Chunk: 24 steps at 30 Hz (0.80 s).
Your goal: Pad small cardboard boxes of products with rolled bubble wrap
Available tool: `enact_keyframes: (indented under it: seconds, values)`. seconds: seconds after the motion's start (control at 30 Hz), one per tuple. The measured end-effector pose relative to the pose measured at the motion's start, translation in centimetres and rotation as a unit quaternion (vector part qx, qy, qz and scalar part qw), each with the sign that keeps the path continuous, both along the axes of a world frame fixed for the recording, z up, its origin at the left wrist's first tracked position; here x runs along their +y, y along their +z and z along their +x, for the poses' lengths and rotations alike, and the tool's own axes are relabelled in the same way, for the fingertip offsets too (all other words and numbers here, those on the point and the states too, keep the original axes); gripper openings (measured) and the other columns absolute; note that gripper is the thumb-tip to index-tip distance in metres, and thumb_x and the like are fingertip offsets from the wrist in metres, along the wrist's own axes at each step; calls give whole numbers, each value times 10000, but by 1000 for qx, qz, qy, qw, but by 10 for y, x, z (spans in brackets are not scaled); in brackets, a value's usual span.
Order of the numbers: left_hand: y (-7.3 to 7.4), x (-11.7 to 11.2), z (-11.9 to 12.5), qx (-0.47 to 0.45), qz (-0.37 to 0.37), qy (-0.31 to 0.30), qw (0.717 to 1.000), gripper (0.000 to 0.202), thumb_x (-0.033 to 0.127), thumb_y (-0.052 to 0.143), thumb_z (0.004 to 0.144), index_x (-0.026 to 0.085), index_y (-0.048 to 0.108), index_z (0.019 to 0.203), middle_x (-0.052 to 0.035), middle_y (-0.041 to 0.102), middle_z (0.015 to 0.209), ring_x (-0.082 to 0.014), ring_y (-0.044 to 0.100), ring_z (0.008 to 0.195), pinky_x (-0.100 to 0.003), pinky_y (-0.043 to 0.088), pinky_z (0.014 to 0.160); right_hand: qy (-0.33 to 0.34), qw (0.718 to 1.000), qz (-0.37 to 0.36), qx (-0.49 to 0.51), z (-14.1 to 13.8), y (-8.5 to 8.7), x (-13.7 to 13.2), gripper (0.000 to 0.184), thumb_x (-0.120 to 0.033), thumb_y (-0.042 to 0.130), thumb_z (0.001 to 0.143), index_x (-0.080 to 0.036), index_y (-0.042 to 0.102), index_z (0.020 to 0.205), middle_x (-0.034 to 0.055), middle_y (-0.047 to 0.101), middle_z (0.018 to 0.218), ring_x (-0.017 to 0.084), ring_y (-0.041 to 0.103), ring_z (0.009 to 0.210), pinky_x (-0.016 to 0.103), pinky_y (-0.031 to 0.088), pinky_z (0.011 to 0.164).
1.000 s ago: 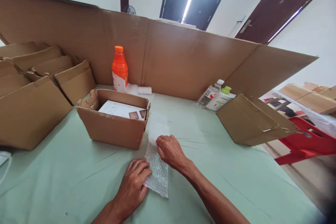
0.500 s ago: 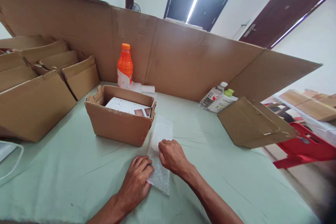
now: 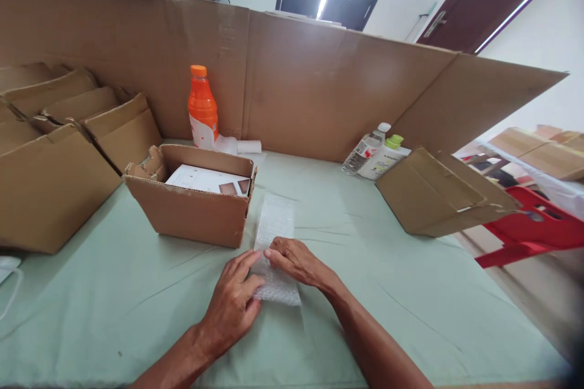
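Observation:
A flat strip of clear bubble wrap [image 3: 277,217] lies lengthwise on the green cloth in front of me. My left hand [image 3: 235,289] rests against its left edge, fingers stretched out and apart, the fingertips touching the wrap. Over the middle of the strip, my right hand [image 3: 296,260] is closed with bent fingers that press or pinch the wrap; the fingertips are partly hidden. Just beyond my left hand stands an open cardboard box [image 3: 191,213] with a white printed box or sheet [image 3: 201,179] inside.
Several cardboard bins [image 3: 55,176] stand at the left. An orange bottle [image 3: 203,103] and a white roll [image 3: 249,146] are at the back. A clear bottle [image 3: 365,152], a white bottle with a green cap [image 3: 383,161] and a tilted cardboard box [image 3: 438,194] are on the right.
My right hand's fingers have moved slightly left and down on the bubble wrap, closer to my left hand. The left hand's fingers are straighter. The whole view has shifted a little.

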<state>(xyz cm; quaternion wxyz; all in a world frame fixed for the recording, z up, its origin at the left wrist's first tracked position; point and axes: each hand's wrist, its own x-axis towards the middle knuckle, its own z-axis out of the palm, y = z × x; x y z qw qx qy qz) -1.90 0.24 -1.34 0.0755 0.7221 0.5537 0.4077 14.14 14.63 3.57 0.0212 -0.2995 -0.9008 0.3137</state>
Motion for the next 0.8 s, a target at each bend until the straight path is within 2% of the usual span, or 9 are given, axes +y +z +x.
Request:
enact_keyframes:
  seconds: [0.1, 0.2, 0.27, 0.33, 0.43, 0.57, 0.63, 0.7, 0.8]
  values:
    - [10, 11, -1, -18, -76, -10, 997, 264, 38, 486, 755, 198, 651, 887, -90, 709, 1145, -240, 635, 1091, -389, 483, 940, -7, 999, -32, 31, 4, 2, -1, 526, -443, 322, 1055, -165, 638, 740, 29, 618, 750, 144, 545, 672, 269, 385, 673]
    - [17, 27, -1, -18, -152, 4, 988, 196, 111, 478, 834, 211, 646, 844, -20, 729, 829, -181, 664, 783, -299, 488, 732, -32, 994, -54, 90, 15, 5, -1, 452, -387, 338, 1046, -176, 654, 800, 26, 643, 773, 153, 568, 705, 269, 408, 676]
    - [18, 40, -1, -10, -171, 24, 985, 191, 144, 477, 860, 214, 651, 826, -5, 718, 762, -167, 654, 698, -269, 465, 652, -84, 986, -23, 141, 27, 9, -5, 350, -342, 400, 1022, -187, 651, 834, 22, 663, 793, 160, 588, 723, 273, 423, 677]
    - [17, 52, 0, -3, -185, 43, 982, 186, 162, 489, 865, 216, 667, 862, -6, 727, 766, -169, 665, 678, -260, 461, 622, -140, 968, 59, 202, 41, 13, -15, 222, -284, 470, 991, -198, 639, 875, 22, 684, 827, 166, 610, 746, 291, 439, 713]
    - [9, 65, 3, 7, -195, 69, 978, 295, 163, 521, 848, 202, 659, 1107, -34, 758, 848, -198, 701, 726, -285, 503, 664, -135, 938, 197, 252, 56, 14, -35, 97, -199, 527, 956, -209, 622, 973, 42, 710, 901, 183, 635, 808, 334, 445, 774]
    - [-2, 67, 10, 15, -184, 92, 979, 558, 156, 510, 862, 154, 456, 1418, -123, 731, 1153, -243, 714, 957, -356, 550, 814, -20, 957, 255, 136, 54, -6, -48, 303, -225, 620, 882, -182, 613, 1182, 128, 690, 1178, 281, 618, 1023, 425, 460, 844]
    - [-4, 61, 13, 22, -156, 97, 983, 571, 165, 484, 898, 141, 393, 1461, -161, 665, 1284, -266, 666, 1111, -401, 538, 907, 1, 960, 268, 77, 47, -22, -45, 363, -199, 620, 868, -151, 606, 1227, 162, 651, 1277, 320, 590, 1103, 467, 460, 884]
    - [-2, 51, 13, 41, -93, 95, 990, 524, 180, 473, 931, 149, 405, 1450, -168, 627, 1330, -275, 614, 1197, -431, 511, 978, -1, 956, 288, 64, 42, -36, -40, 331, -121, 562, 887, -136, 615, 1213, 167, 653, 1284, 319, 586, 1121, 463, 462, 884]
    - [4, 33, 10, 82, -6, 52, 995, 473, 168, 510, 926, 166, 467, 1397, -154, 604, 1354, -283, 563, 1248, -453, 481, 1030, 7, 951, 295, 93, 40, -43, -36, 339, -45, 488, 902, -134, 617, 1202, 156, 672, 1263, 306, 595, 1114, 451, 459, 870]
